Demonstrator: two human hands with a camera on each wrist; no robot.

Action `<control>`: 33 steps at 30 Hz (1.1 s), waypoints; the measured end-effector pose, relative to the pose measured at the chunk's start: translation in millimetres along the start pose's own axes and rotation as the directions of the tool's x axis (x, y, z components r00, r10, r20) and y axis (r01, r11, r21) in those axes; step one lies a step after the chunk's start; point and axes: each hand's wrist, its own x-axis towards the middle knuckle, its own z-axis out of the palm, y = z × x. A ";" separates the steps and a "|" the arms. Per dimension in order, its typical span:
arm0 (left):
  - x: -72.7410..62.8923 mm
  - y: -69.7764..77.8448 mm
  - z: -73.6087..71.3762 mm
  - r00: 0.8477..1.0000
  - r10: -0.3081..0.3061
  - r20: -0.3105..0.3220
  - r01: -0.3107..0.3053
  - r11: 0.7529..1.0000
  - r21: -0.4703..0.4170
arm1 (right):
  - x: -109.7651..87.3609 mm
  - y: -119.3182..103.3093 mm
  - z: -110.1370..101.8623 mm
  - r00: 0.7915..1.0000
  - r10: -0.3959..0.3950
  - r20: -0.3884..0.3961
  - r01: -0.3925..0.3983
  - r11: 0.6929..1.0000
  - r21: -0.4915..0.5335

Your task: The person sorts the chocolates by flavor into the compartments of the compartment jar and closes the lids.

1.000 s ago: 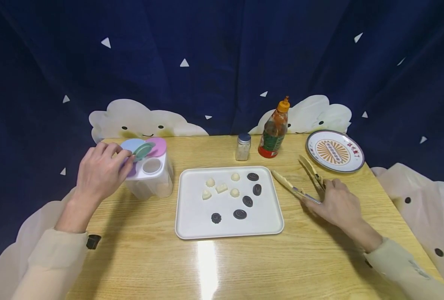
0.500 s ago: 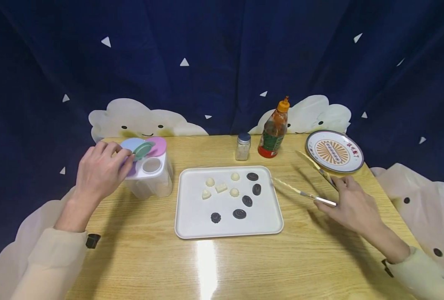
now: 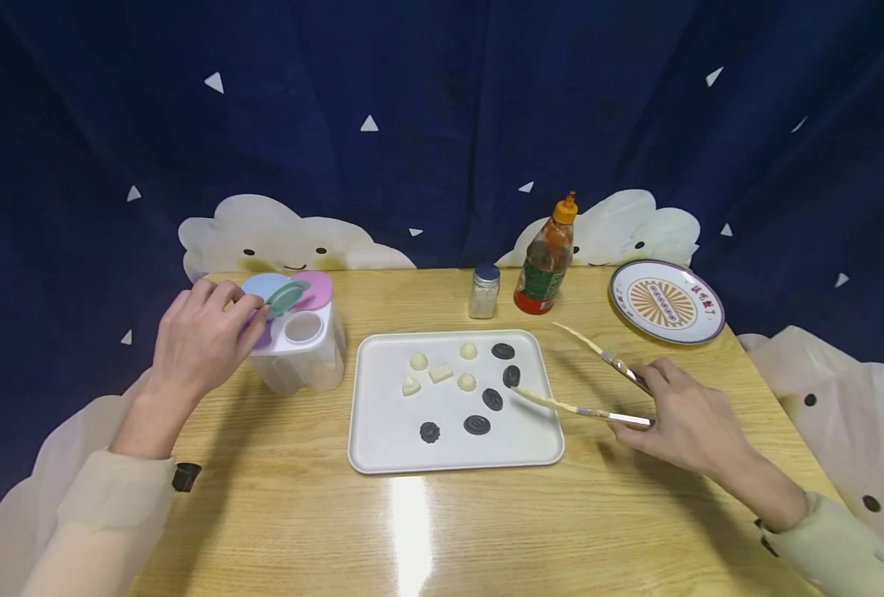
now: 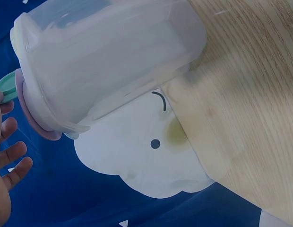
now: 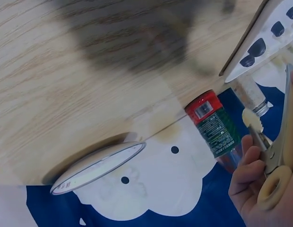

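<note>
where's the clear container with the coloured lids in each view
Head: left of centre, beside the white tray; clear container.
Left wrist: upper left, seen on its side, lids toward the left edge; clear container.
Right wrist: not in it.
Shared landmark, head and left wrist: the green lid at the fingers of the left hand.

A: What stands along the far edge of the table [image 3: 300, 539]?
B: A small clear jar [image 3: 483, 297] with a dark blue lid, right of that edge's middle. Just beside it, further right, a sauce bottle [image 3: 545, 267]: orange cap, green label, red base.
A: And the far right corner?
B: A round plate [image 3: 667, 301], dark-rimmed, with an orange sunburst and red characters.
A: Behind the far edge?
B: A navy curtain [image 3: 427, 108] with white triangles and pale clouds [image 3: 285, 236].
</note>
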 end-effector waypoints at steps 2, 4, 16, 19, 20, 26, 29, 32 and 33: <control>0.1 -0.1 0.2 1.000 0.000 0.000 0.000 1.000 -0.001 | 0.5 -1.0 3.7 0.999 -0.049 -0.024 0.049 0.999 -0.007; 0.2 -0.1 0.3 1.000 0.002 0.002 -0.002 1.000 -0.002 | 1.1 -1.4 6.9 0.994 -0.094 -0.049 0.094 0.996 -0.008; 0.5 0.2 -0.5 1.000 0.004 0.007 -0.004 1.000 0.004 | 7.6 -4.1 20.4 0.973 -0.225 -0.053 0.225 0.974 0.002; 0.4 0.6 -0.9 1.000 0.003 0.013 -0.003 1.000 0.007 | 9.4 -4.7 23.9 0.973 -0.229 -0.038 0.229 0.973 0.006; 0.4 0.7 -1.0 1.000 0.003 0.017 -0.003 1.000 0.009 | 10.0 -4.7 24.9 0.973 -0.230 -0.032 0.230 0.973 0.008; 0.3 1.2 -2.1 0.999 0.001 0.037 -0.001 1.000 0.019 | 12.7 -3.3 29.2 0.974 -0.225 -0.001 0.225 0.974 0.021; 0.6 1.0 -2.6 0.999 0.003 0.040 -0.003 1.000 0.022 | 13.6 -2.1 30.5 0.975 -0.224 0.012 0.223 0.974 0.023; 0.7 0.7 -2.9 0.999 0.001 0.047 -0.002 1.000 0.025 | 14.4 -1.3 31.4 0.974 -0.227 0.021 0.226 0.974 0.025; 0.6 0.5 -2.9 0.999 0.001 0.048 -0.002 1.000 0.025 | 14.7 -1.2 31.6 0.973 -0.228 0.022 0.228 0.973 0.026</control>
